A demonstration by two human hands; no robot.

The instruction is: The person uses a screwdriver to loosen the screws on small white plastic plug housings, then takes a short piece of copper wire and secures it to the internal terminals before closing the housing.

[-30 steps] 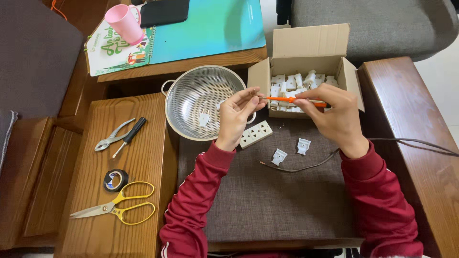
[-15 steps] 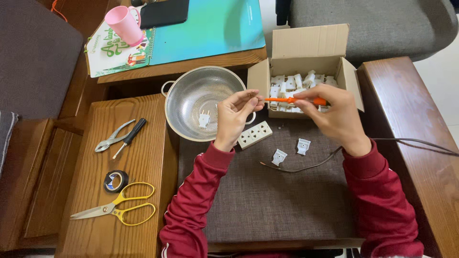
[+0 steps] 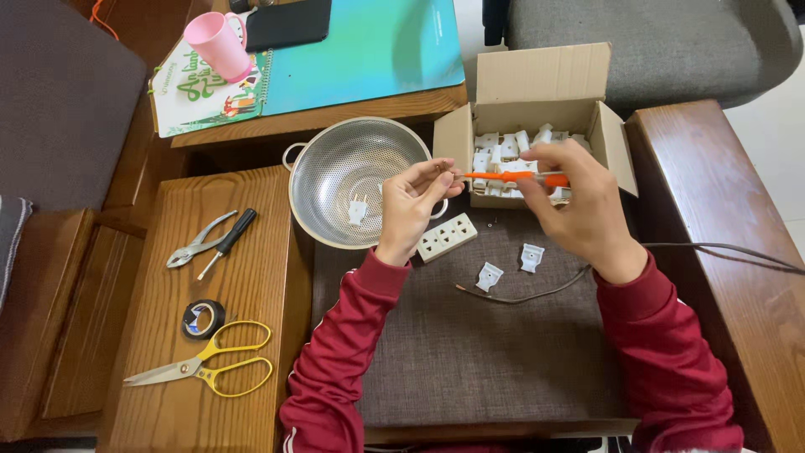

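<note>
My right hand [image 3: 577,201] grips an orange-handled screwdriver [image 3: 513,177] held level, its tip pointing left. My left hand [image 3: 417,200] pinches something small at the screwdriver's tip; it is too small to make out. Both hands hover above a grey cushioned seat [image 3: 470,352]. Below them lie a white multi-socket strip [image 3: 447,236] and two white plug halves [image 3: 489,276] [image 3: 531,257]. A dark cable [image 3: 545,292] with a bared end runs off to the right. Behind the hands, an open cardboard box [image 3: 537,92] holds several white plug parts.
A steel colander [image 3: 335,168] holds a white plug [image 3: 358,209]. On the wooden armrest to the left lie pliers [image 3: 194,247], a black-handled screwdriver [image 3: 228,242], black tape [image 3: 204,320] and yellow scissors [image 3: 205,367]. A pink cup [image 3: 215,44] stands on a book at the back.
Nothing has visibly moved apart from tiny shifts of the fingers at the screwdriver's tip.
</note>
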